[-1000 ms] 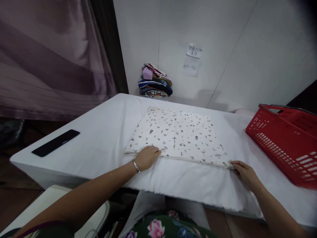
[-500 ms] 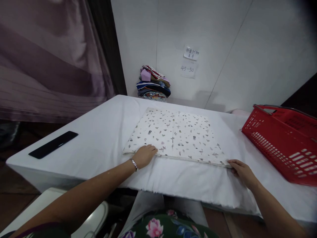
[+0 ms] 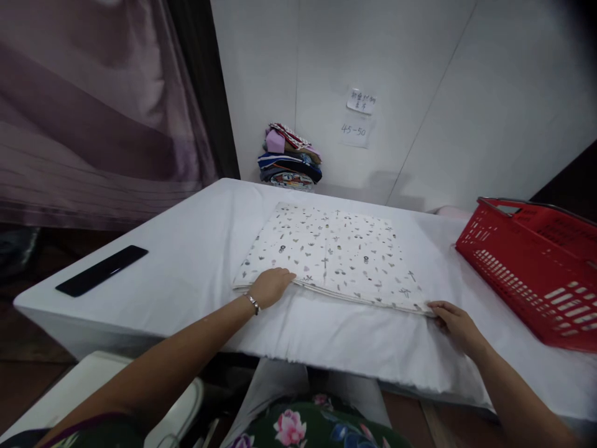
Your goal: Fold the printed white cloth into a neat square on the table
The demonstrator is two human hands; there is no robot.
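With twelve o'clock toward the wall [image 3: 410, 81] and the printed cloth as the dial's centre, a purplish curtain [image 3: 97, 99] hangs at ten o'clock; a dark flat slab [image 3: 102, 270], perhaps a phone, lies on the white-covered counter [image 3: 196, 249] at nine, well apart from the cloth; the left hand [image 3: 270, 287], a bracelet [image 3: 252, 303] at its wrist, rests at eight, its fingers together over the near edge, which bows up slightly just beside them; its thumb is hidden, so I cannot tell whether this grip is closed; a stack of folded fabrics [image 3: 290, 162] stands at eleven, near the wall.

The printed cloth [image 3: 349, 252] lies flat and folded in layers on the counter; its long axis appears to run from just past nine to just past three, and it spreads from twelve to three o'clock of the left hand, the one nearer its middle; paper notes [image 3: 357, 121] are on the wall between twelve and one; the right hand [image 3: 453, 320] is at four, thumb and forefinger pinching the near corner, the cloth reaching toward ten from that grip; a red basket [image 3: 522, 274] sits at three, apart from the cloth.
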